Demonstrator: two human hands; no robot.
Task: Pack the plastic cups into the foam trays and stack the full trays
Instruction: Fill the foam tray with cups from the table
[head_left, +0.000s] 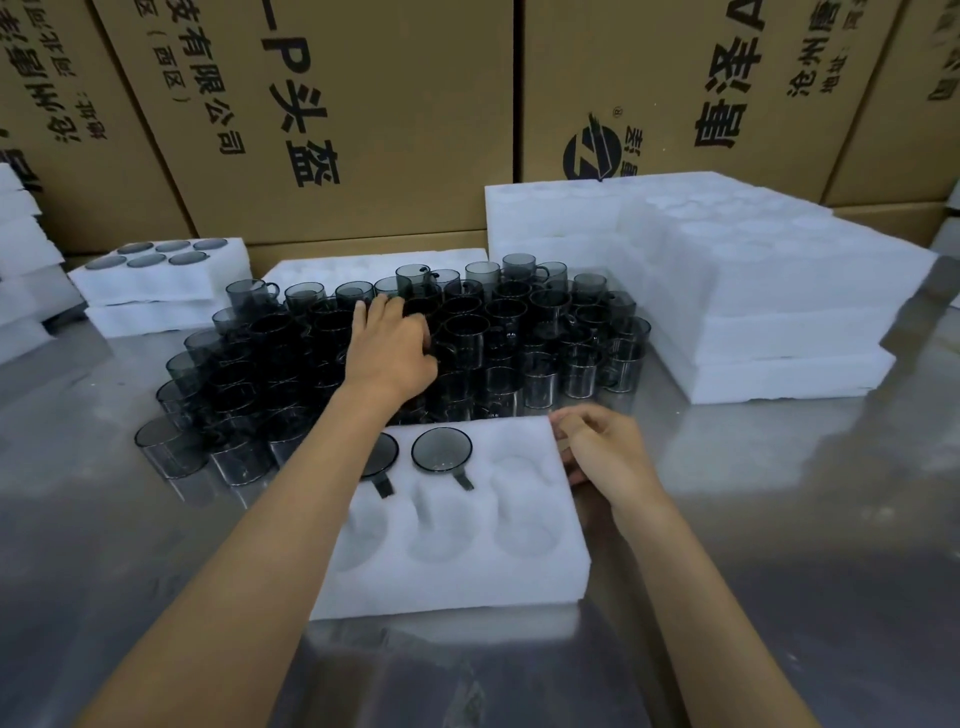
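A white foam tray (524, 582) lies on the steel table in front of me. Two smoky plastic cups sit in its far row: one cup (441, 449) in plain view, another cup (383, 457) half hidden by my left forearm. Its other sockets hold nothing. Behind the tray stands a dense cluster of loose cups (519, 332). My left hand (389, 348) reaches into that cluster, its fingers curled around a cup in the middle. My right hand (597, 447) holds the tray's far right corner, thumb on top.
A tall stack of unfilled foam trays (779, 291) stands at the right. At the back left a filled tray (150, 275) rests on another one. More foam (21, 244) sits at the far left edge. Cardboard boxes (363, 104) wall off the back.
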